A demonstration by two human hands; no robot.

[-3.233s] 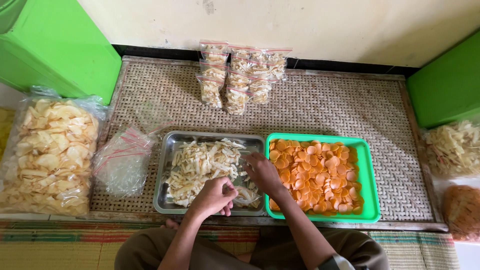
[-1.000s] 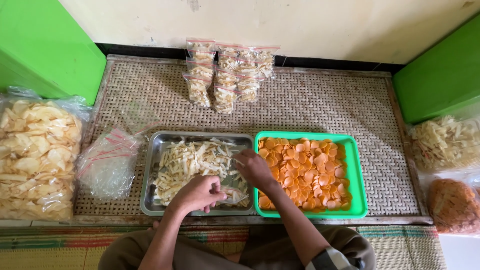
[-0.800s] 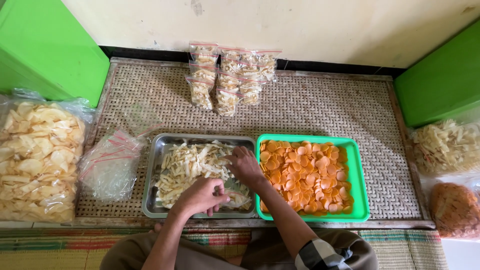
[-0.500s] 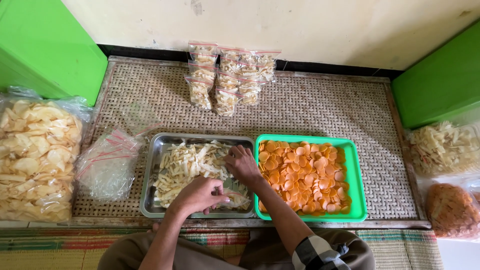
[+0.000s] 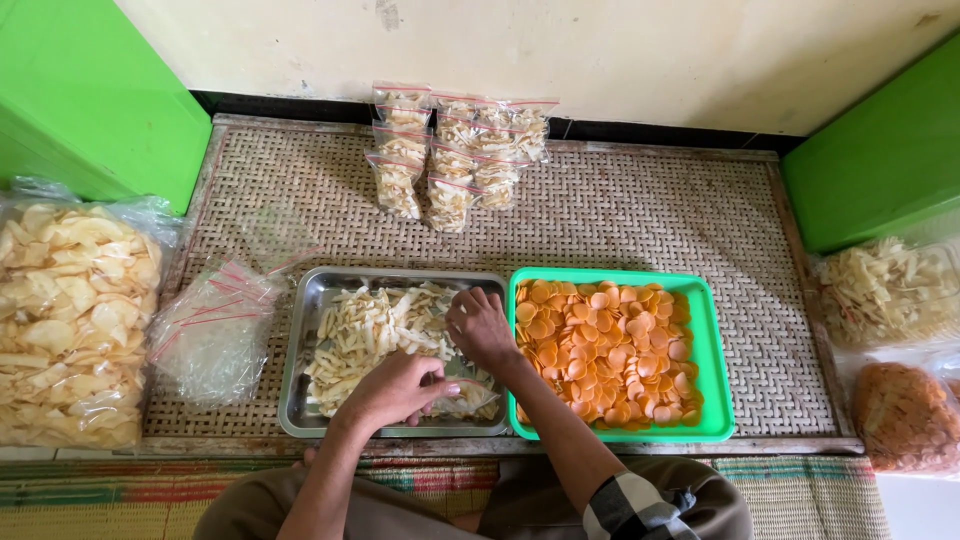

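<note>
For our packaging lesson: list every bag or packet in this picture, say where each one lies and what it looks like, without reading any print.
Small filled packets: far edge of the mat, clear with red strips, pale chips inside.
Empty bags: left of the metal tray, clear, crumpled, red strips.
Large bag: far left, clear, pale round crackers.
Right bag: clear, pale chips.
Lower right bag: clear, brownish-orange snacks.
Small bag: at the left hand, clear.

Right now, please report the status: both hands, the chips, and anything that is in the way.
Left hand holds a small clear bag over the metal tray. Right hand on the pale chips. Green tray close alongside.
</note>
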